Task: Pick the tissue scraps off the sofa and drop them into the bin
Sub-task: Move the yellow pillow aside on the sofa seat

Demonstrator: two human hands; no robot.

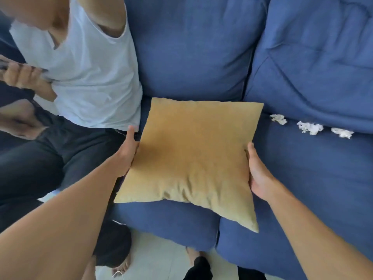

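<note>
A mustard-yellow cushion (pixel 193 154) lies on the blue sofa seat (pixel 314 178). My left hand (pixel 127 154) grips its left edge and my right hand (pixel 260 174) grips its right edge, fingers tucked underneath. Three white crumpled tissue scraps lie in a row at the back of the right seat, where it meets the backrest: one (pixel 279 119) just right of the cushion's far corner, a larger one (pixel 309 127) in the middle, and one (pixel 342 132) furthest right. No bin is in view.
Another person in a white vest (pixel 86 73) and dark trousers sits on the left seat, close against the cushion's left edge, holding something dark. The blue backrest cushions (pixel 193 47) rise behind. Pale tiled floor (pixel 161 257) and bare feet show below the sofa front.
</note>
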